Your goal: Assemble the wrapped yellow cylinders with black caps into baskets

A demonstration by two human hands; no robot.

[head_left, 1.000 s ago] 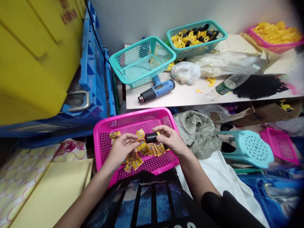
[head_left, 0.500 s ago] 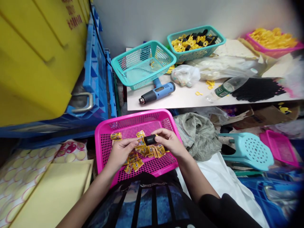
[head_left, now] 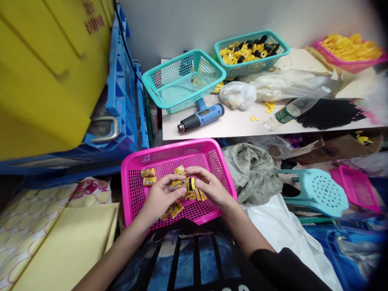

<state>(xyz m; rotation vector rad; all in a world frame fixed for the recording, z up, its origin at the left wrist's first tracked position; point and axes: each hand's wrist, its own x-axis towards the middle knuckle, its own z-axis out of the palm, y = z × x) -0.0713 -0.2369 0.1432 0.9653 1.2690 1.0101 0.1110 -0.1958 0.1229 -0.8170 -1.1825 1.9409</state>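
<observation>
A pink mesh basket [head_left: 133, 169] rests on my lap and holds several small yellow printed sleeves [head_left: 147, 173]. Over its middle my two hands meet. My right hand [head_left: 209, 188] pinches a small black cylinder with a yellow end [head_left: 190, 184]. My left hand [head_left: 159, 196] holds a yellow sleeve [head_left: 177, 185] right against that cylinder's end. Both hands have their fingers closed around these pieces.
A white tabletop [head_left: 236, 121] carries a blue heat gun [head_left: 201, 116], two teal baskets [head_left: 182, 79] [head_left: 251, 52], a plastic bottle [head_left: 292, 109], bags and black gloves [head_left: 330, 113]. Yellow and blue crates [head_left: 124, 101] stand left; a teal stool [head_left: 318, 192] sits right.
My left hand picked up a yellow sleeve and brought it to the black cylinder, which my right hand moved slightly down and left. The hands are now together.
</observation>
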